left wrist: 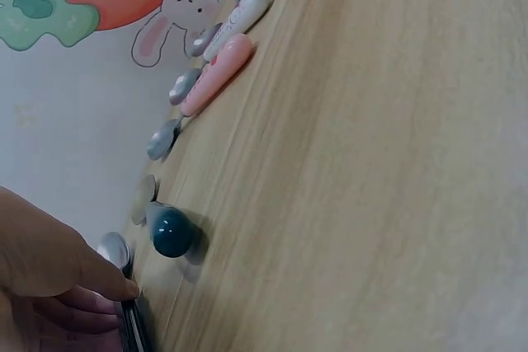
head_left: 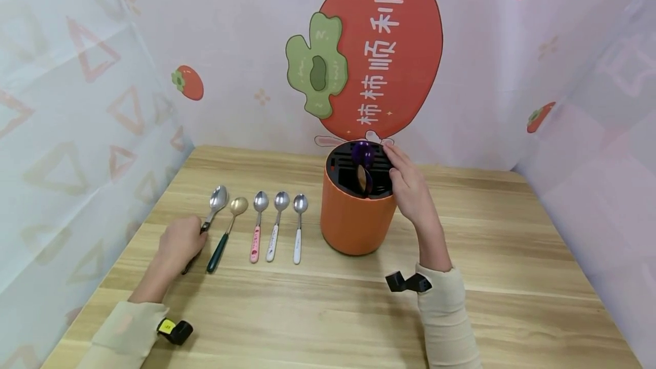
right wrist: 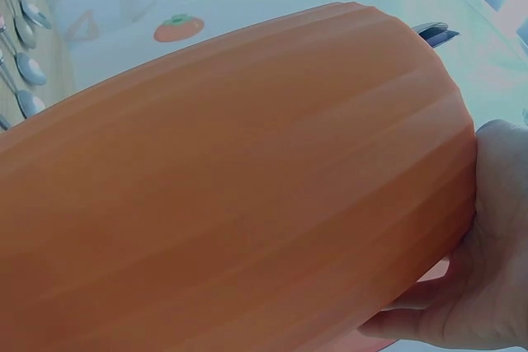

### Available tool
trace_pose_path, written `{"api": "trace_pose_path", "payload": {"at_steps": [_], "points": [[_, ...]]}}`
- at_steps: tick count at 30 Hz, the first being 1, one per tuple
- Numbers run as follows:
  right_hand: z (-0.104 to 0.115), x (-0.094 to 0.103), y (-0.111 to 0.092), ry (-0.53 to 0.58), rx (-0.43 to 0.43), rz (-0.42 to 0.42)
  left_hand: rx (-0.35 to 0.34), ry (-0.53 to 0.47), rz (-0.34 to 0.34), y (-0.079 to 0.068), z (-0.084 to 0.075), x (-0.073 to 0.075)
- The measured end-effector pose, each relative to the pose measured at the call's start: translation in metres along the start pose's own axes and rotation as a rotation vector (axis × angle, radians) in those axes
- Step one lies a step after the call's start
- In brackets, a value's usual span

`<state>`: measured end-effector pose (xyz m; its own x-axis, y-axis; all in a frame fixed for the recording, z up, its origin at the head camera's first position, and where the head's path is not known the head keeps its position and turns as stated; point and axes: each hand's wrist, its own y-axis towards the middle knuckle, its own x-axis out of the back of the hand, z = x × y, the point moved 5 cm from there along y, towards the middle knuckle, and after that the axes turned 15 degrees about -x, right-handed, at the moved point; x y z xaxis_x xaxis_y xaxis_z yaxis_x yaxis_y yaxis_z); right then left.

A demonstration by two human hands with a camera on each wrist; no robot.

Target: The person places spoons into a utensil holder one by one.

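At the left, my left hand (head_left: pixel 179 241) grips the black handle of a metal spoon (head_left: pixel 218 198) lying on the table. In the left wrist view, the thumb and fingers close around that dark handle (left wrist: pixel 132 327). Beside it lies a gold spoon with a dark green handle (head_left: pixel 219 250). My right hand (head_left: pixel 410 187) holds the right side of an orange utensil holder (head_left: pixel 356 226), thumb at the rim and fingers along the wall. A purple spoon (head_left: pixel 363 154) and a dark, shiny spoon (head_left: pixel 364 180) stick up from the holder's black slotted top (head_left: pixel 338 174).
Between the green-handled spoon and the holder lie a pink-handled spoon (head_left: pixel 255 244) and two white-handled spoons, one printed (head_left: pixel 273 244) and one plainer (head_left: pixel 298 246). A patterned cloth wall (head_left: pixel 246 33) stands behind the wooden table (head_left: pixel 318 312).
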<state>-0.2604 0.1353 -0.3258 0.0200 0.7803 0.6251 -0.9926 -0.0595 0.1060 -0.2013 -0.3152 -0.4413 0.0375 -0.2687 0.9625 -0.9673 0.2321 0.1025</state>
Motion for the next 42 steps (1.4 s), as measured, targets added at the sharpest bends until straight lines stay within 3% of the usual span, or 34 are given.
{"api": "trace_pose_path", "payload": {"at_steps": [9, 21, 29, 42], "points": [[0.001, -0.001, 0.001, -0.003, -0.003, 0.002, -0.010, -0.006, -0.015, 0.000, 0.002, 0.003], [0.002, -0.001, 0.001, -0.005, 0.003, 0.002, -0.046, -0.010, -0.148, 0.001, -0.016, 0.024], [0.000, -0.001, 0.001, -0.001, -0.011, 0.010, -0.081, -0.016, -0.242, 0.004, -0.038, 0.033], [-0.001, -0.001, 0.001, 0.003, -0.020, 0.010, -0.144, -0.064, -0.480, 0.012, -0.081, 0.041]]}}
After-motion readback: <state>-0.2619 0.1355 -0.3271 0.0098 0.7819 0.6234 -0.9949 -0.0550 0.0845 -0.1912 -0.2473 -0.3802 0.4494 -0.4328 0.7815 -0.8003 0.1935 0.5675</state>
